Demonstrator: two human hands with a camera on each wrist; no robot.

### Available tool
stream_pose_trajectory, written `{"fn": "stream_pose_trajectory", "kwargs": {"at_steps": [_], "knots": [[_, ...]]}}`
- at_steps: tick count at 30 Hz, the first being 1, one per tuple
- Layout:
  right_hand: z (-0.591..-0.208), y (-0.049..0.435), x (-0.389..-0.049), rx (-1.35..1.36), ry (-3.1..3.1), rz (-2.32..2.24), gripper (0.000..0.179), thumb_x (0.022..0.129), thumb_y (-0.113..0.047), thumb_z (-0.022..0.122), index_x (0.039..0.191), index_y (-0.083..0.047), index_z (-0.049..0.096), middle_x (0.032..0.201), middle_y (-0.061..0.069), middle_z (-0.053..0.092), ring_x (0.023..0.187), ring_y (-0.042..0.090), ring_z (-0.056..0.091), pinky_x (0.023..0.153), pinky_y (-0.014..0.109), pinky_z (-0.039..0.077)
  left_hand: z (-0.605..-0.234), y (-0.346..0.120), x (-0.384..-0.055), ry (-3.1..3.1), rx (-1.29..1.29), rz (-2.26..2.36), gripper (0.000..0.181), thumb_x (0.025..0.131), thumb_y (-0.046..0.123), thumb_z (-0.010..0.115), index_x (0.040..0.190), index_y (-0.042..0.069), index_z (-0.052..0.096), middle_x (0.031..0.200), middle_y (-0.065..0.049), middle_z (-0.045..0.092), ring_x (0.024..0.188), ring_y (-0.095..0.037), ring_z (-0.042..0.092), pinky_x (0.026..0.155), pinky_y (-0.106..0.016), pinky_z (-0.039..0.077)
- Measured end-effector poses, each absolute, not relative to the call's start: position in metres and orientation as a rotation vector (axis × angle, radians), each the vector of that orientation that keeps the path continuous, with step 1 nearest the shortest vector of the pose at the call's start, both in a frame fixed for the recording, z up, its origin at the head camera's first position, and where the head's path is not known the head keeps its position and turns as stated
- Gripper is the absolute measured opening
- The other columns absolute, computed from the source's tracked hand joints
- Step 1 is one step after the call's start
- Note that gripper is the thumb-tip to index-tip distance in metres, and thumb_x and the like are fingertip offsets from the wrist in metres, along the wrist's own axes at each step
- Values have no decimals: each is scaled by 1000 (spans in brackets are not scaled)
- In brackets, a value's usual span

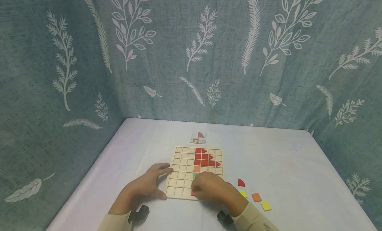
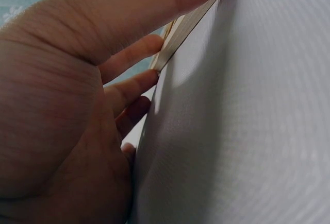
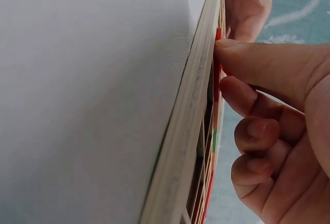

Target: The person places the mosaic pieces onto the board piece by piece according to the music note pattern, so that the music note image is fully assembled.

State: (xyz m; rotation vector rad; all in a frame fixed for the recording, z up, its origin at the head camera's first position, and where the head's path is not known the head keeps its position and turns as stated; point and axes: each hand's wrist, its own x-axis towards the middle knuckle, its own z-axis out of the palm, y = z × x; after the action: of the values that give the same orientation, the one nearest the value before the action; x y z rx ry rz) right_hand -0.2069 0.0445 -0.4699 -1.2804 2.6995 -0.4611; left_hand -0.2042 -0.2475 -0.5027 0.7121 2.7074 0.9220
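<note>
A square wooden grid board (image 1: pixel 179 174) lies on the table, with red pieces in its upper right part. Below them, in the same column, sit an orange square (image 1: pixel 197 168) and a green square (image 1: pixel 195 175). My left hand (image 1: pixel 151 180) rests along the board's left side, fingers fairly straight and spread, thumb at the near left corner. In the near rows my right hand (image 1: pixel 210 186) bends over the board. Its thumb and forefinger hold a red piece (image 3: pixel 217 64) down at the grid, and the hand covers part of the board.
A small pattern card (image 1: pixel 198 137) lies beyond the board. To the right are loose pieces: a red quarter circle (image 1: pixel 241 182), an orange square (image 1: pixel 256 197) and a yellow square (image 1: pixel 266 206). Another yellow piece (image 1: pixel 243 194) is partly behind my right forearm. Patterned cloth (image 1: pixel 209 75) encloses the table.
</note>
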Motion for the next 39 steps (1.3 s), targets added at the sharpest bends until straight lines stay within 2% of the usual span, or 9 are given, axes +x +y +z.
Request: {"fn": "stream_pose_trajectory", "kwargs": {"at_steps": [12,19,23,28,32,39], "knots": [[-472,43,-207,-1322,2700,-476,10,79,-18,75,73,-25,70,66,-21,51,63,1,46,63,18,43,-501,-245,-204,2712,681,920,104,54,50,88,144,17,48,152,-11,31,140,-37,22,108,-63,23],[-474,47,-209,-1307,2666,-538,7,79,-18,75,80,-25,73,73,-22,55,68,-2,50,70,18,47,-503,-244,-204,2716,664,933,104,52,51,88,143,17,49,152,-10,32,140,-39,21,108,-64,22],[-473,58,-211,-1233,2684,-543,8,79,-18,74,81,-26,73,75,-21,56,70,0,52,72,23,49,-502,-244,-204,2714,686,940,104,52,49,89,143,16,49,152,-11,32,140,-38,21,108,-64,22],[-466,79,-214,-1121,2719,-506,14,85,-21,71,98,-23,76,89,-19,63,87,4,59,85,31,50,-501,-245,-204,2714,685,936,104,53,49,89,143,16,49,152,-11,31,140,-37,22,108,-63,23],[-463,97,-220,-1123,2743,-519,12,86,-22,73,97,-18,76,90,-15,65,87,6,60,82,32,52,-501,-246,-204,2718,673,933,104,53,50,89,143,17,49,152,-10,32,140,-37,22,108,-63,23],[-463,128,-225,-906,2764,-572,18,83,-20,75,100,-17,75,94,-14,65,90,10,59,83,37,52,-506,-247,-206,2713,684,934,105,53,54,87,144,18,48,153,-10,30,140,-37,21,109,-63,22]]}}
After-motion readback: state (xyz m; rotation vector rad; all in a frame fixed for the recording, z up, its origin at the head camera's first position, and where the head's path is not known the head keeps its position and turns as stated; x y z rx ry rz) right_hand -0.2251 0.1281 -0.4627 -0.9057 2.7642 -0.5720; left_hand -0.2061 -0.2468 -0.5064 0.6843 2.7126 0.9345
